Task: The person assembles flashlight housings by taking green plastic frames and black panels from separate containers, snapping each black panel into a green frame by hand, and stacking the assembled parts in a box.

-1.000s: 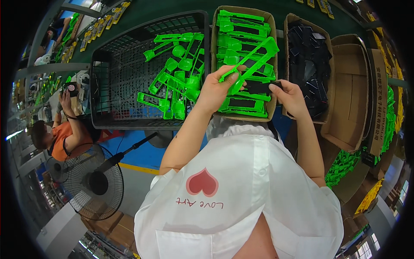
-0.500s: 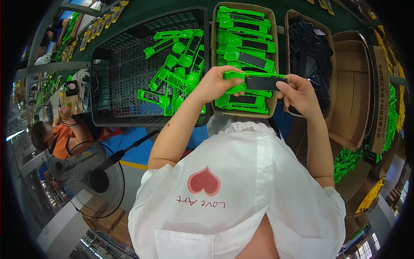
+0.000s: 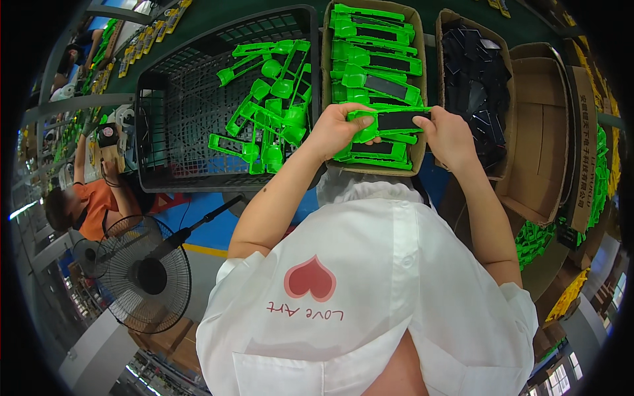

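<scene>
My left hand (image 3: 337, 129) and my right hand (image 3: 449, 135) hold one green plastic piece with a black panel (image 3: 389, 121) between them, level, just above the near end of a cardboard box (image 3: 419, 79). That box holds a stack of like green pieces with black panels (image 3: 376, 63). Left of it a black mesh crate (image 3: 178, 112) contains several bare green plastic pieces (image 3: 267, 99). To the right, another cardboard box (image 3: 503, 59) holds black panels (image 3: 472, 72).
An empty open carton (image 3: 545, 132) lies at the right, with more green parts (image 3: 533, 241) below it. A standing fan (image 3: 139, 274) is at the lower left. A person in an orange top (image 3: 89, 201) works at the left.
The green piece was tilted up over the box, then brought level between both hands. Both hands have drawn slightly toward me with it.
</scene>
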Motion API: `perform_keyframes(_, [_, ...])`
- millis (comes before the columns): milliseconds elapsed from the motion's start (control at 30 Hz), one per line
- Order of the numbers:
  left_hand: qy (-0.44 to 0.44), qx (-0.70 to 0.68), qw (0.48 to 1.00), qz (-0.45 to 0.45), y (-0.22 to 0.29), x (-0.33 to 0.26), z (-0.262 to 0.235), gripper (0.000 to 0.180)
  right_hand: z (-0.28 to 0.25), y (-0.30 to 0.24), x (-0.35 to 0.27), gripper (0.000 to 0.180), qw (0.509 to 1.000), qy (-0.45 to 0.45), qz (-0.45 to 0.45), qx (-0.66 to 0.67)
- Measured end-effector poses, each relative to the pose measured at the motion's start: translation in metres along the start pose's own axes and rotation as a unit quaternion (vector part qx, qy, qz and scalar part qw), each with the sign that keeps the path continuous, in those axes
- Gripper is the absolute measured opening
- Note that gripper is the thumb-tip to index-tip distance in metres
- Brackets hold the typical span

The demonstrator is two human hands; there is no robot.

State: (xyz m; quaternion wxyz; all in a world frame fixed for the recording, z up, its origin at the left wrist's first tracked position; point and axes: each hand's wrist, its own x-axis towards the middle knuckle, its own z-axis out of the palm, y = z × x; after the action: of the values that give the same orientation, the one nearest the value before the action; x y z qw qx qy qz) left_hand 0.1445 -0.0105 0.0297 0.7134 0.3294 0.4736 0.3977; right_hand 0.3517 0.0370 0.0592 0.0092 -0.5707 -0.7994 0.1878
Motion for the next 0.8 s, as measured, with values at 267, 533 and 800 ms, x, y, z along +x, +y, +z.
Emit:
perform_keyframes(267, [-0.028, 0.004, 1.000, 0.001, 0.008, 0.001, -0.005, 0.019, 0.001, 0.020, 0.008, 0.035, 0.910, -0.095, 0.090, 0.395])
perform_keyframes(533, [0.083, 0.090, 0.992, -0.020, 0.013, 0.013, 0.022, 0.031, -0.003, 0.016, 0.001, 0.040, 0.953, 0.017, 0.131, 0.271])
perform_keyframes(800, [0.018, 0.670, 0.728, 0.147, 0.022, 0.034, 0.029, 0.030, 0.013, 0.022, -0.009, 0.040, 0.962, 0.046, 0.086, 0.253])
